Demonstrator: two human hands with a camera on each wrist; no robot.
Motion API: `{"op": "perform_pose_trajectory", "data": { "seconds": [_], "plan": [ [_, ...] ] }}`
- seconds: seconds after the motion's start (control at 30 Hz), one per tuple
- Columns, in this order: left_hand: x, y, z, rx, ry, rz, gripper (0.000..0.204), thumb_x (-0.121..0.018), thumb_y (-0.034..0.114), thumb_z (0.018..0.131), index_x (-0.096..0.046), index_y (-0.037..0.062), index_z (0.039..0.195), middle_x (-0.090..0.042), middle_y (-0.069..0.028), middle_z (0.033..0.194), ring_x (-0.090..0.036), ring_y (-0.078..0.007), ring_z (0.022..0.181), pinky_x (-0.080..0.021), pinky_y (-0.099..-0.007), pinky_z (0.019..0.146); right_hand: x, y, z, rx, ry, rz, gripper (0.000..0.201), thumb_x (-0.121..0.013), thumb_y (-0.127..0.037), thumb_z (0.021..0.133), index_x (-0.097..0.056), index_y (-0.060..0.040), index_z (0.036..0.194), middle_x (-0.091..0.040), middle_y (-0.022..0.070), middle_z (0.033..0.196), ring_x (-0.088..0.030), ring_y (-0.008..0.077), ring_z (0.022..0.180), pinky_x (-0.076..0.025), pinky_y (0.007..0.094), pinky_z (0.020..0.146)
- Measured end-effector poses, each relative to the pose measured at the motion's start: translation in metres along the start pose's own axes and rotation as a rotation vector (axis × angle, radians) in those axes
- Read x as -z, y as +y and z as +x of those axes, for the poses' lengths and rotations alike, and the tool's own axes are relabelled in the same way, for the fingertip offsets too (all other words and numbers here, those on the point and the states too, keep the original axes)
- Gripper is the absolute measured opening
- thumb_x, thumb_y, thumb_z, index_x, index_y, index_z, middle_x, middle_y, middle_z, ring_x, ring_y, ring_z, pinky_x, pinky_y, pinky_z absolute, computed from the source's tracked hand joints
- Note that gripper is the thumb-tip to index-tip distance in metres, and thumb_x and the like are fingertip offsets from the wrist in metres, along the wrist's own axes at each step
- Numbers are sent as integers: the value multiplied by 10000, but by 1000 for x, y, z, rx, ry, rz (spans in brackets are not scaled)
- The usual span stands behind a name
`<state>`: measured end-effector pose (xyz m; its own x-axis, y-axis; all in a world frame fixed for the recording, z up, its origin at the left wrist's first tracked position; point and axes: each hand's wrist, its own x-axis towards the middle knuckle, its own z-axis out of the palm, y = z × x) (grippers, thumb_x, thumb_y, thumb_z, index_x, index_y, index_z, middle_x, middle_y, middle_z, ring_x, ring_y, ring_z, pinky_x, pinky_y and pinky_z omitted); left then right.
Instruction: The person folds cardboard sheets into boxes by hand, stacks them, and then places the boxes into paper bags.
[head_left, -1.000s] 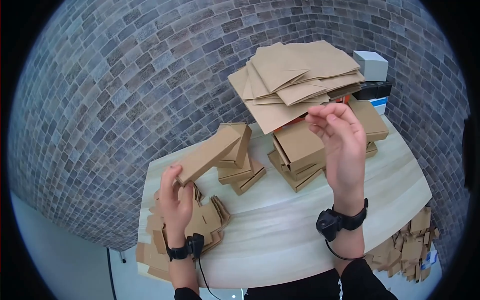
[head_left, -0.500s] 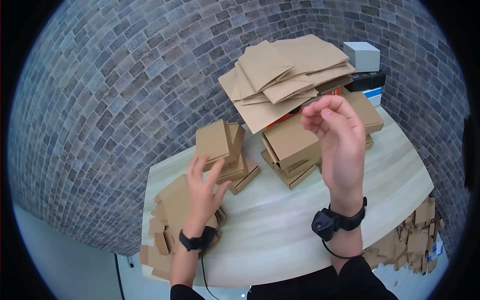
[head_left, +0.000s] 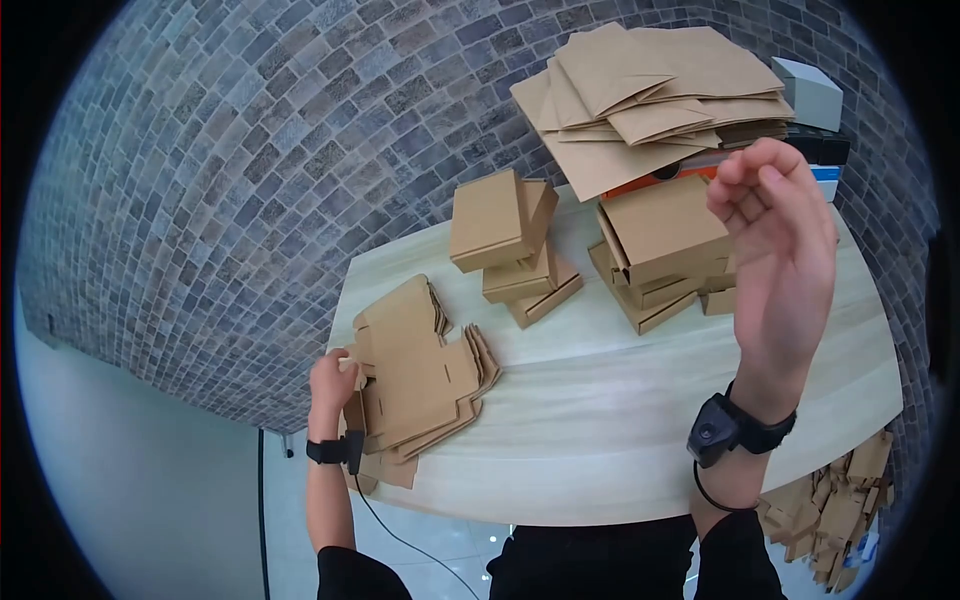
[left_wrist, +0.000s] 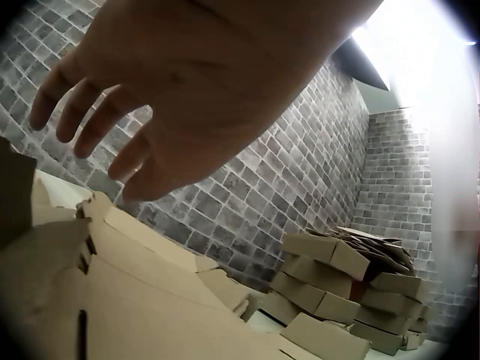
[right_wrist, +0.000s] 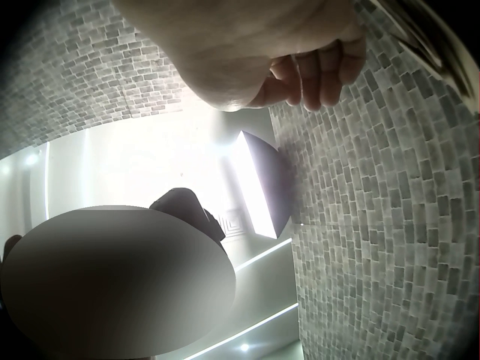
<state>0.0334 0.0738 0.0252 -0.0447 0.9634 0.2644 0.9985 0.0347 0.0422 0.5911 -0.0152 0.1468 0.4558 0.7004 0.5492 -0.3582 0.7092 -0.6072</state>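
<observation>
My left hand [head_left: 332, 380] is at the left side of a pile of flat, unfolded cardboard box blanks [head_left: 420, 360] on the table's near left. In the left wrist view the left hand [left_wrist: 187, 90] hangs with loose, spread fingers over the cardboard [left_wrist: 142, 292], and nothing shows in its grasp. My right hand [head_left: 785, 265] is raised over the table's right side, fingers loosely bent and nothing held. The right wrist view shows the right hand [right_wrist: 270, 52] against the wall. Behind the blanks, a small stack of folded cardboard boxes [head_left: 488, 222] stands with a box on top.
More folded boxes [head_left: 665, 235] are piled at the back right. Behind them, brown paper pieces [head_left: 650, 85] lie in a heap on an orange box [head_left: 640, 182], beside a white box [head_left: 806, 95]. Cardboard scraps [head_left: 835, 510] lie on the floor, right of the table [head_left: 570, 440]. A brick-patterned wall surrounds the back.
My left hand has set a folded box on the small stack, let it go, and come back toward me to the blanks' left side. The right hand keeps its raised pose; the head view has shifted.
</observation>
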Motion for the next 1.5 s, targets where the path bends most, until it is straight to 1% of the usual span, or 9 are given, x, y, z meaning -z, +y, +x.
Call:
{"op": "perform_pose_trajectory", "data": {
  "seconds": [0.13, 0.43, 0.6, 0.73, 0.93, 1.1, 1.2, 1.37, 1.5],
  "plan": [
    [25, 25, -30, 324, -156, -54, 428, -770, 309, 766, -674, 7, 1053, -701, -244, 954, -680, -382, 930, -536, -440, 809, 14, -2, 1, 7, -113, -45, 230, -492, -168, 977, -598, 6, 1085, -646, 89, 990, -606, 168, 930, -463, 299, 901],
    [10, 22, -53, 133, 117, 37, 367, -753, 323, 775, -691, -5, 926, -701, -239, 862, -691, -383, 845, -545, -441, 746, 13, -3, 1, -18, -89, -24, 270, -489, -182, 982, -606, 25, 1110, -648, 103, 1022, -612, 184, 942, -467, 298, 901],
    [19, 44, -63, 296, -303, 148, 338, -682, 304, 822, -692, -14, 935, -675, -276, 880, -670, -419, 857, -531, -481, 752, 8, -6, 0, -4, -73, -79, 240, -510, -177, 959, -624, 13, 1051, -655, 91, 954, -608, 172, 884, -473, 287, 857],
    [12, 15, -61, 266, -386, 4, 313, -610, 257, 857, -688, -36, 937, -666, -287, 888, -651, -448, 876, -527, -477, 758, 1, -7, -3, 0, -50, -56, 221, -511, -157, 949, -632, 14, 1020, -664, 78, 901, -618, 163, 833, -484, 286, 827],
    [96, 5, -66, 263, -68, -953, 391, -460, 43, 919, -521, -23, 1299, -640, -141, 1176, -633, -215, 1004, -533, -356, 837, -5, -3, -6, -26, -105, -58, 189, -522, -133, 943, -646, -3, 1001, -676, 60, 873, -623, 131, 803, -482, 263, 794],
    [160, 70, -75, -99, 325, -1359, 567, -437, -28, 899, -389, 39, 1460, -473, -131, 1411, -493, -216, 1287, -426, -356, 1092, -20, 5, -11, -140, -223, -174, 147, -544, -103, 950, -645, -1, 980, -670, 51, 850, -619, 100, 793, -490, 252, 771],
    [180, 116, -74, -207, 493, -1439, 614, -420, -59, 882, -375, 70, 1481, -436, -122, 1447, -485, -225, 1297, -440, -362, 1072, -27, 20, -13, -219, -333, -215, 148, -548, -107, 963, -638, 9, 981, -672, 43, 867, -622, 100, 826, -493, 253, 789],
    [191, 184, -64, -349, 640, -1488, 541, -323, 331, 1079, -292, -4, 1503, -396, -144, 1504, -407, -249, 1372, -323, -395, 1147, -41, 47, -21, -411, -451, -293, 367, -540, -275, 1015, -550, 16, 1238, -634, 73, 1079, -585, 127, 1008, -466, 273, 873],
    [177, 216, -44, -421, 595, -1679, 552, -332, 340, 1078, -278, 3, 1511, -418, -165, 1483, -432, -245, 1354, -370, -385, 1115, -33, 44, -20, -616, -657, -157, 650, -388, -447, 1055, -254, -4, 1512, -439, 110, 1444, -444, 166, 1290, -394, 328, 1037]
  ]
}}
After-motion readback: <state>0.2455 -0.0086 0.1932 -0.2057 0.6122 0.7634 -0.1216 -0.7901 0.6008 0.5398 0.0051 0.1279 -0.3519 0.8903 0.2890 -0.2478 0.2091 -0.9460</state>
